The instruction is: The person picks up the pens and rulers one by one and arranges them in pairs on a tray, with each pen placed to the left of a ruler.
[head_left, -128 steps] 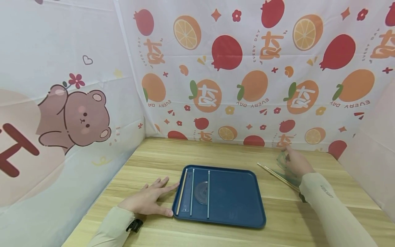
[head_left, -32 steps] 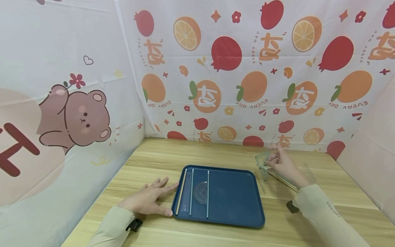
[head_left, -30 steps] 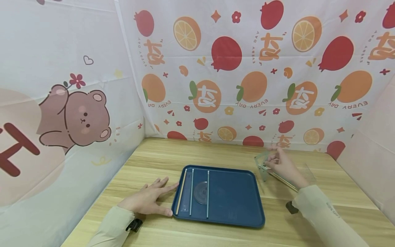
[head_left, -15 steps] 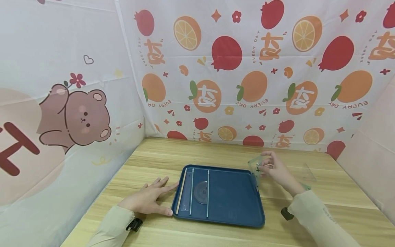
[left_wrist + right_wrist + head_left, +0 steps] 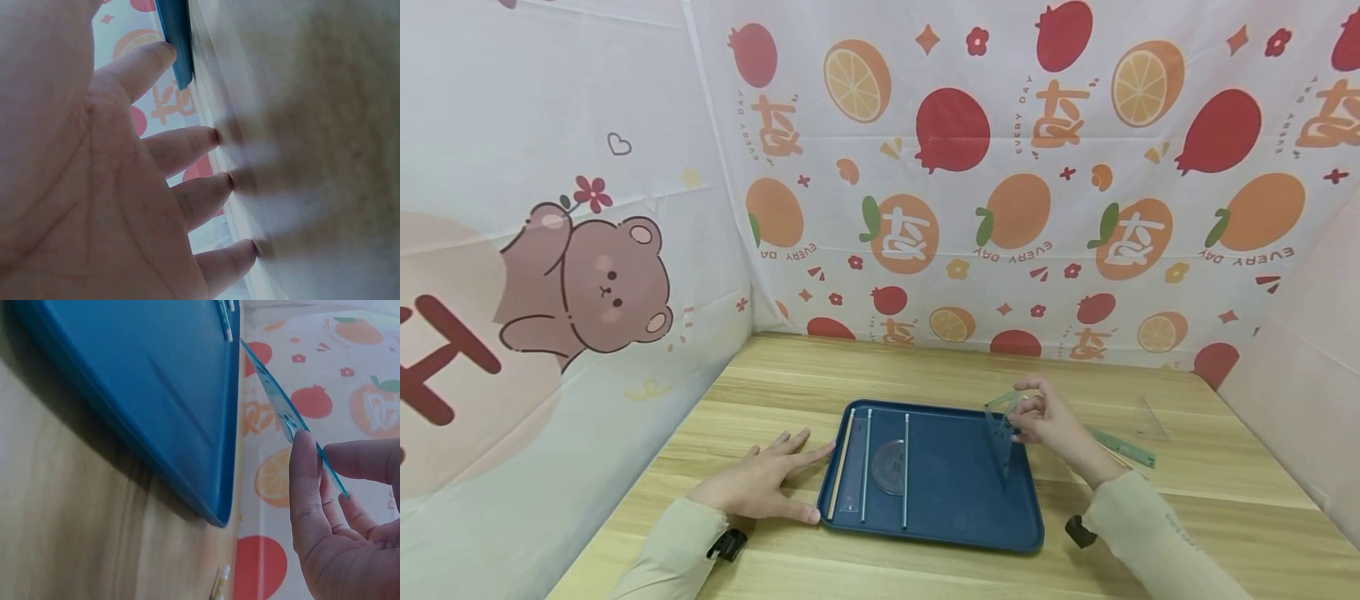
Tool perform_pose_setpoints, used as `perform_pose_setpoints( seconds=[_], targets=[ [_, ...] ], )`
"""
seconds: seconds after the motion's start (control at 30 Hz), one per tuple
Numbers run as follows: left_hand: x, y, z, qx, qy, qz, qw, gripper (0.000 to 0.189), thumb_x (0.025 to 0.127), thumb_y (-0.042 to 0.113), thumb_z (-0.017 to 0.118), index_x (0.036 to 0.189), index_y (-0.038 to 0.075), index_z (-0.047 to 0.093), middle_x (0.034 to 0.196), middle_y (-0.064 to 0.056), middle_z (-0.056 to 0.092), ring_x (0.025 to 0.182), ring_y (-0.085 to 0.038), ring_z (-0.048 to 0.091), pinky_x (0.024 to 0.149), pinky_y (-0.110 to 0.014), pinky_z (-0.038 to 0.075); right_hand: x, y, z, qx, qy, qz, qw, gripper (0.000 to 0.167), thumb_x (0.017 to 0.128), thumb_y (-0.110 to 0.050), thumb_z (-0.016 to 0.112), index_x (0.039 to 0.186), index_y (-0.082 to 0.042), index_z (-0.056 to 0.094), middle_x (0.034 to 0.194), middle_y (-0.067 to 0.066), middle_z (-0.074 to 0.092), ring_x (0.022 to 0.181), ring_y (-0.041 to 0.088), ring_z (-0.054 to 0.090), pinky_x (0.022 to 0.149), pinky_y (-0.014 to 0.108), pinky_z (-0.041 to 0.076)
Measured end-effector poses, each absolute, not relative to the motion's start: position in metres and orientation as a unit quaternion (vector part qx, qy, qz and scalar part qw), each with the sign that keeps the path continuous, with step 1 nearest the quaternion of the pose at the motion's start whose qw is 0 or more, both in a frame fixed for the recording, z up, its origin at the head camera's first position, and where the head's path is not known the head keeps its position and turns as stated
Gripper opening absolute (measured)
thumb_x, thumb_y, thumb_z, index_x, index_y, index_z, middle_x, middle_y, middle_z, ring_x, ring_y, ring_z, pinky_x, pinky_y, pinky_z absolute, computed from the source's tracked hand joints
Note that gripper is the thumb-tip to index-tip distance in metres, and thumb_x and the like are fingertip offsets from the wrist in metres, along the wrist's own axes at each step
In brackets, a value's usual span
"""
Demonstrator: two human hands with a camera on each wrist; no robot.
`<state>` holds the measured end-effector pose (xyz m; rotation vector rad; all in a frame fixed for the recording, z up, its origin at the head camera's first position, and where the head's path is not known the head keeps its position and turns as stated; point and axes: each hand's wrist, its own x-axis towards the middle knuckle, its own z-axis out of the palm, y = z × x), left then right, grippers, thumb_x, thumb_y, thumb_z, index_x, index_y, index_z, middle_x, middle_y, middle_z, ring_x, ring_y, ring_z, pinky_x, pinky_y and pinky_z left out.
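My right hand [image 5: 1051,427] pinches a see-through green set square [image 5: 1004,433] between thumb and fingers, over the right part of the blue tray [image 5: 1033,521]. In the right wrist view the set square [image 5: 282,403] slants edge-on, above the tray surface. My left hand [image 5: 760,485] lies with spread fingers on the table, thumb and index finger at the tray's left rim. Inside the tray lie a gold pencil [image 5: 841,467], two green pencils [image 5: 867,467], a clear ruler [image 5: 852,487] and a clear protractor [image 5: 886,468].
Right of the tray, a green ruler [image 5: 1126,448] lies on the wooden table [image 5: 820,371] across gold pencils [image 5: 1116,455], partly behind my right forearm. A clear flat piece [image 5: 1150,419] lies farther right. Printed cloth [image 5: 951,250] hangs behind the table.
My right hand has carried the green set square leftward from over the gold pencils to above the tray's right side, uncovering the green ruler. My left hand has stayed put.
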<state>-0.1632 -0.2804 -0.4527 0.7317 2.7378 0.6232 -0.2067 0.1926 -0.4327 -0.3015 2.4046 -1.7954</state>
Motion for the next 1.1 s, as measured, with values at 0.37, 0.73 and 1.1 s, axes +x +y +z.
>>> perform_pose_setpoints(
  seconds=[0.37,0.73,1.1],
  targets=[
    [-0.163,-0.282,-0.454,0.244,0.937,0.215,0.125,0.101,0.082,0.068,0.083,0.167,0.032,0.041,0.175,-0.031,0.023,0.160,-0.062,0.017,0.114,-0.092,0.013,-0.204,0.168,-0.448,-0.087,0.788,-0.606,0.068,0.055,0.105,0.000,0.064,0.152,0.002,0.035,0.103,0.009,0.062,0.088,0.016,0.071,0.081,0.037,0.068],
    [-0.162,-0.282,-0.453,0.247,0.936,0.219,0.123,0.100,0.083,0.068,0.083,0.167,0.032,0.041,0.174,-0.032,0.023,0.159,-0.063,0.017,0.113,-0.092,0.013,-0.201,0.146,-0.452,-0.103,0.793,-0.594,0.091,0.052,0.106,0.001,0.062,0.150,0.005,0.035,0.099,0.010,0.063,0.087,0.018,0.069,0.081,0.038,0.068],
    [-0.161,-0.281,-0.451,0.248,0.937,0.216,0.122,0.102,0.083,0.066,0.084,0.167,0.030,0.040,0.174,-0.032,0.024,0.159,-0.063,0.018,0.113,-0.092,0.014,-0.201,0.125,-0.456,-0.097,0.787,-0.599,0.112,0.057,0.105,0.000,0.064,0.152,0.008,0.033,0.100,0.011,0.063,0.089,0.019,0.070,0.082,0.039,0.068]
  ],
)
